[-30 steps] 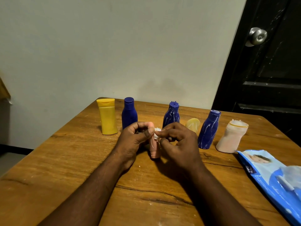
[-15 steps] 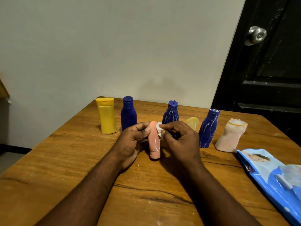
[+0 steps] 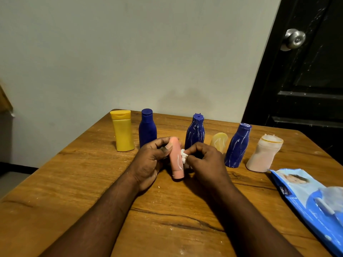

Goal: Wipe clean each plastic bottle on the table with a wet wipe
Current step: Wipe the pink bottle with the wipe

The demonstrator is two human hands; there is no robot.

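Both forearms enter from the lower edge and converge toward the centre; the left forearm (image 3: 104, 216) angles up and rightward, the right forearm (image 3: 241, 219) up and leftward; the left grip (image 3: 148, 162) curls round the upper part of the pink bottle (image 3: 176, 161), thumb pressed on its near face; the right grip (image 3: 202, 162), knuckles up, pinches the white wipe (image 3: 183, 157) against the bottle's right side.

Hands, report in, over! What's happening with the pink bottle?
Left hand grips pink bottle. Right hand pinches wet wipe against its side. White streaks on it. Nothing in the way.
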